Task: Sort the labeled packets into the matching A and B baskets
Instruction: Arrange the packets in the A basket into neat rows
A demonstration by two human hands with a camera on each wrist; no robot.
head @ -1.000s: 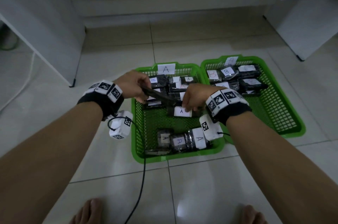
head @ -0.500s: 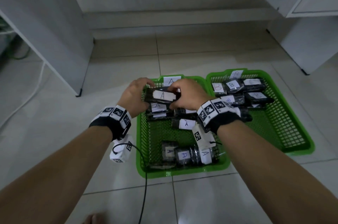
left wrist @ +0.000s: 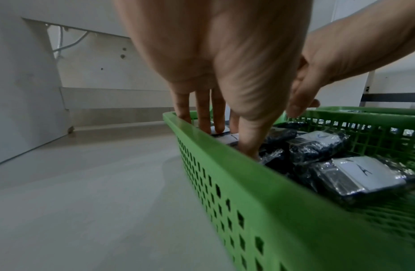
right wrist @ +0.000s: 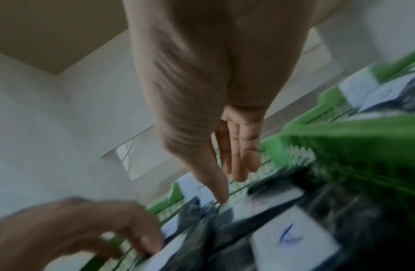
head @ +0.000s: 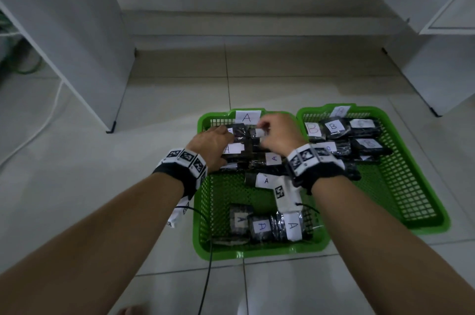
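Hands (head: 244, 139) over A basket (head: 259, 253) packets (head: 262, 227); B basket (head: 421, 222) alongside.

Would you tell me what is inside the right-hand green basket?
The right basket holds dark packets with B labels at its far end; anything under them is covered.

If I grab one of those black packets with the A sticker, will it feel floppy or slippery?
Probably slippery: the A packet wears shiny, crinkly clear wrap. Probably fairly stiff, since it keeps a blocky shape in the A basket. It looks flat, so it likely won't roll.
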